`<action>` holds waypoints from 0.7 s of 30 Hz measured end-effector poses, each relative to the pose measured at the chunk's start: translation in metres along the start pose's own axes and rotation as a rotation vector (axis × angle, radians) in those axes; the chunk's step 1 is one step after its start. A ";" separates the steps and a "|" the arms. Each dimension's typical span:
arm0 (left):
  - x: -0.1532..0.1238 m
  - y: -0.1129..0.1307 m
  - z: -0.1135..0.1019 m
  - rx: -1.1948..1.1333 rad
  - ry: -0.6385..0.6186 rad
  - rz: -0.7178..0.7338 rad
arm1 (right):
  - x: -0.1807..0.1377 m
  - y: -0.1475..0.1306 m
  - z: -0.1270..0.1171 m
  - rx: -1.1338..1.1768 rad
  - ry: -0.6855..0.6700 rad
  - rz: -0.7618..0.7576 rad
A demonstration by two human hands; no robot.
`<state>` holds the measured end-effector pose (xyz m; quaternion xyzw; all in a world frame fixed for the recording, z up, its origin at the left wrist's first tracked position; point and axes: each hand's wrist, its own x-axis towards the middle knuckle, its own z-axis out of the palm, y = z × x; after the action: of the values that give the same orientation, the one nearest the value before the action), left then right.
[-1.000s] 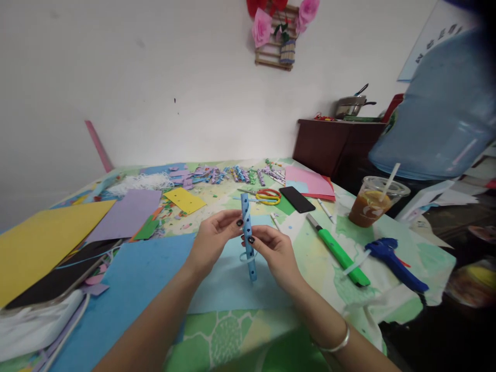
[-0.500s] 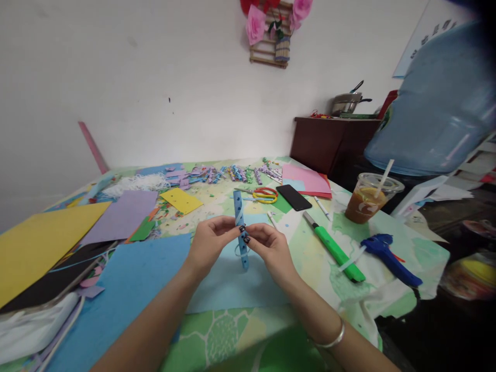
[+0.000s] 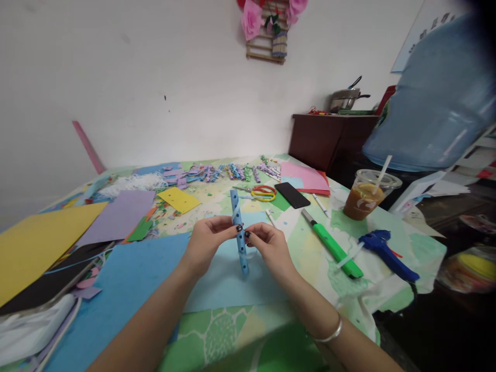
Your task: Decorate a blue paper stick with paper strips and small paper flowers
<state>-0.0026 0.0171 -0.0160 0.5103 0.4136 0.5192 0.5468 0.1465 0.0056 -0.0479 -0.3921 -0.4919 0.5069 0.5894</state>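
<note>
A light blue paper tube [image 3: 242, 253] with dark dots stands nearly upright, leaning slightly, above the pale blue sheet [image 3: 217, 289]. My left hand [image 3: 207, 243] pinches it between thumb and fingers around the middle. A narrow light blue strip [image 3: 250, 255] winds round the tube and loops out toward my right hand [image 3: 269, 248]. The right thumb and fingers are closed at the tube's right side on the strip; its end is hidden by the fingertips.
Right of my hands lie a green utility knife [image 3: 335, 248], a blue glue gun [image 3: 389, 256] and a drink cup [image 3: 366, 199]. Scissors [image 3: 263, 193] and a black phone [image 3: 292, 195] lie farther back. Coloured sheets [image 3: 127, 214] spread leftward; small curled paper pieces [image 3: 236, 171] line the back.
The tube stays in my left hand, its top shifted slightly left. The strip's loop around its lower part has changed shape, now reaching right. The whole view has shifted slightly.
</note>
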 end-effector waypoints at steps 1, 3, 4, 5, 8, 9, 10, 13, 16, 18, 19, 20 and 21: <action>0.000 -0.001 0.000 0.014 -0.005 0.000 | 0.000 0.000 0.000 -0.002 -0.001 0.002; 0.000 -0.002 0.000 0.043 -0.016 0.006 | 0.000 0.001 0.000 -0.006 -0.001 0.005; 0.001 -0.003 0.000 0.057 -0.018 0.012 | 0.001 0.001 0.000 -0.007 -0.001 0.007; 0.001 -0.004 -0.001 0.071 -0.017 0.018 | 0.001 0.002 0.000 -0.008 0.000 0.008; 0.001 -0.004 -0.001 0.117 -0.003 0.045 | 0.001 0.003 0.000 -0.007 0.003 0.010; 0.001 -0.004 -0.001 0.139 -0.007 0.049 | 0.001 0.003 0.000 -0.005 0.003 0.009; 0.000 -0.002 -0.001 0.162 -0.020 0.051 | 0.001 0.003 -0.001 -0.003 0.003 0.008; -0.001 0.003 -0.001 0.218 -0.075 0.051 | 0.000 0.004 0.000 0.001 0.002 0.001; -0.002 0.005 -0.001 0.234 -0.089 0.061 | 0.000 0.004 0.001 -0.001 0.000 -0.011; -0.001 0.005 -0.001 0.235 -0.094 0.062 | 0.000 0.004 0.001 -0.002 0.000 -0.021; -0.001 0.004 -0.001 0.237 -0.098 0.060 | 0.001 0.004 0.001 -0.003 0.001 -0.026; 0.000 0.004 -0.002 0.240 -0.102 0.056 | 0.001 0.005 0.001 -0.003 0.002 -0.030; 0.000 0.003 -0.002 0.243 -0.104 0.052 | 0.001 0.005 0.001 -0.004 0.002 -0.033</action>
<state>-0.0052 0.0175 -0.0133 0.6095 0.4311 0.4520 0.4882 0.1444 0.0077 -0.0522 -0.3854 -0.4987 0.4957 0.5976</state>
